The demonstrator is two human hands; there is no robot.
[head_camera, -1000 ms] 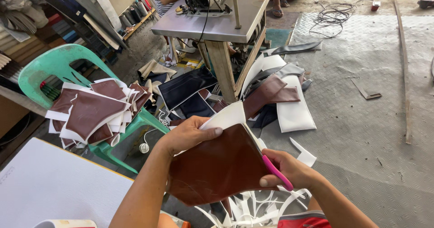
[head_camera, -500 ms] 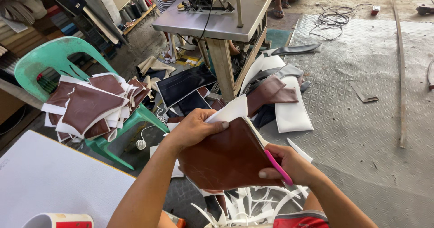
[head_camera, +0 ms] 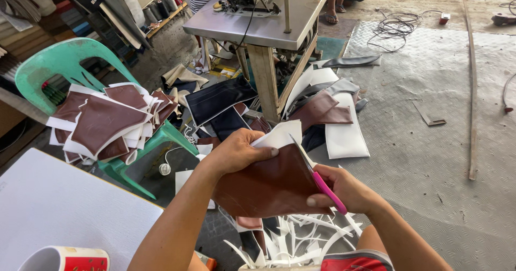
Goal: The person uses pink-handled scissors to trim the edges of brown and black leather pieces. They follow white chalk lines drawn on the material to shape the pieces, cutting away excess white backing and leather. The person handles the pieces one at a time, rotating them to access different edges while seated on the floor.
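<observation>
1. Fingers of the left hand [head_camera: 236,151] clench the top edge of a brown leather piece [head_camera: 269,185], thumb on the brown face and the rest curled behind, holding it up in front of the body.
2. Over on the other side, the right hand [head_camera: 344,187] grips pink-handled scissors [head_camera: 322,182]; its fingers are closed through the handles, and the blades run up along the right edge of the piece, where a white backing [head_camera: 282,134] sticks out past the brown.
3. Judging from how things lie, the trimming of this piece is partway: a white margin shows at the top corner, while the lower edges look flush with the brown.
4. Below the hands, a heap of thin white offcut strips [head_camera: 290,241] lies on the floor, which suggests much trimming is already done.
5. On the green plastic chair [head_camera: 59,66] to the left sits a stack of brown pieces with white borders [head_camera: 105,123]; I cannot tell whether these are finished or waiting.
6. More dark and brown panels lie scattered under the sewing table [head_camera: 263,26] ahead.
7. A white board [head_camera: 59,206] and a red-and-white cup [head_camera: 67,259] sit at lower left.
</observation>
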